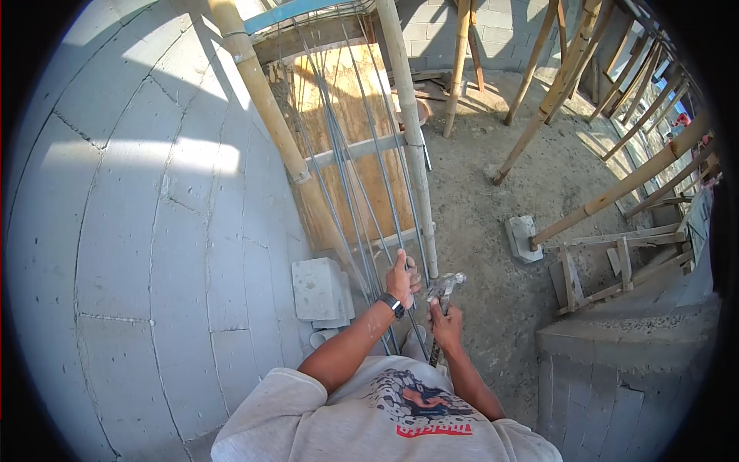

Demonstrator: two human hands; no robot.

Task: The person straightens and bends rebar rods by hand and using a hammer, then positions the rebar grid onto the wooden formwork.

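My left hand (402,279), with a dark watch (392,305) on its wrist, is closed around a thin steel rod (385,182). The rod belongs to a bundle of long steel rods (336,131) that slants from the blue bar (302,11) down past my legs. Close on the right, my right hand (446,325) grips a hammer (446,286) high on its handle. The worn, whitish hammer head points up, beside the foot of a bamboo pole (413,146). Part of the handle hangs below my fist.
A grey block wall (146,231) rises on the left. Pale blocks (318,291) stand at its foot, and another block (523,238) is on the dirt floor (469,208). Bamboo props (566,81) lean at the right. A wooden frame (616,269) and plywood panel (339,92) are nearby.
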